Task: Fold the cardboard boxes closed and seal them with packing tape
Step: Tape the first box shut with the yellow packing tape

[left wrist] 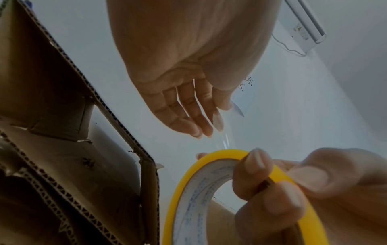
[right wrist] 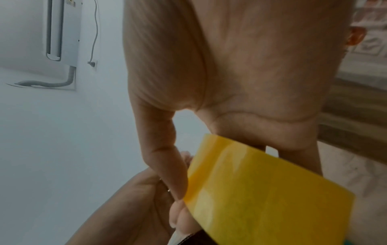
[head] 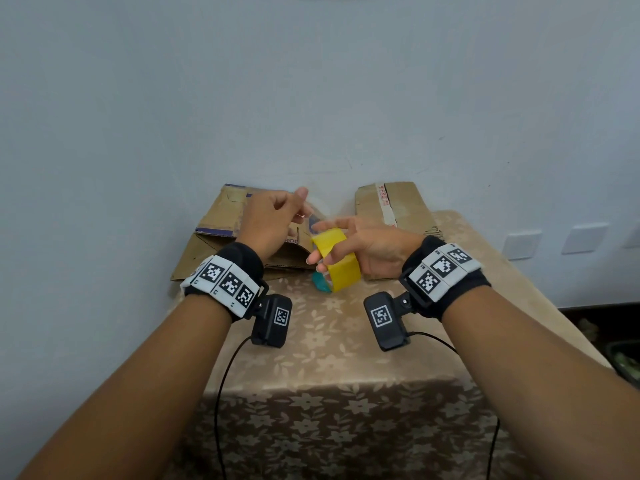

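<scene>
Right hand [head: 363, 247] grasping glossy yellow tape roll [head: 337, 259], fingers through its core, above counter [head: 346, 341] centre. Left hand [head: 273, 220] at 10 o'clock of roll, pinching clear tape end. Flattened corrugated boxes [head: 221, 233] leaning at counter's far edge, 11 and 1 o'clock; free floral cloth toward 6.

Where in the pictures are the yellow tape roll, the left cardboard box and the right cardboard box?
yellow tape roll [head: 341, 268]: head view, on its outer yellow band.
left cardboard box [head: 221, 216]: head view, on its flattened top panel.
right cardboard box [head: 405, 202]: head view, on its upper panel beside the old tape strip.
</scene>
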